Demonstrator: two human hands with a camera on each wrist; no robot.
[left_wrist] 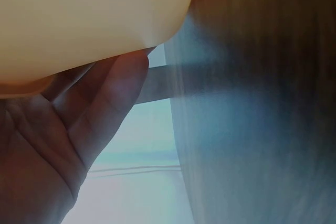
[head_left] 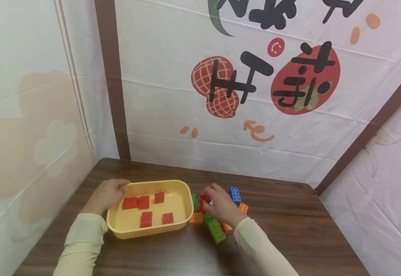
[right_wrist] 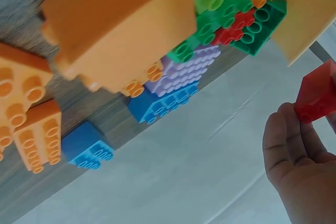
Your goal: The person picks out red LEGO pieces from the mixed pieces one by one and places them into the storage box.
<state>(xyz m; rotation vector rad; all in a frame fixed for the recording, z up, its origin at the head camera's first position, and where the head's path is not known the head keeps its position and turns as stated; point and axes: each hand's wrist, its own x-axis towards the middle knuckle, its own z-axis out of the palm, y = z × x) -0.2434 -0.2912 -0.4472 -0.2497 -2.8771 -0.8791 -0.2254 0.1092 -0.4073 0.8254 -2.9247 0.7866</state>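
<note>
In the head view, a yellow tray [head_left: 152,231] stands on the table with several red toy bricks [head_left: 146,219] spread over its bottom. My left hand [head_left: 105,196] holds the tray at its far left corner; in the left wrist view the fingers [left_wrist: 113,95] lie against its outer wall, and the thumb is hidden. Just beyond the tray's right side, my right hand [head_left: 222,205] pinches a red brick [right_wrist: 317,93], which shows clear of the pile in the right wrist view. Green bricks [head_left: 217,231] and an orange brick [head_left: 196,218] lie close by that hand.
Right of the tray, the loose pile also has a blue brick [head_left: 235,194], another orange brick [head_left: 243,207] and a purple brick [right_wrist: 184,72]. The dark wooden table [head_left: 276,230] reaches back to a printed white cloth [head_left: 166,96], with cloth at both sides too.
</note>
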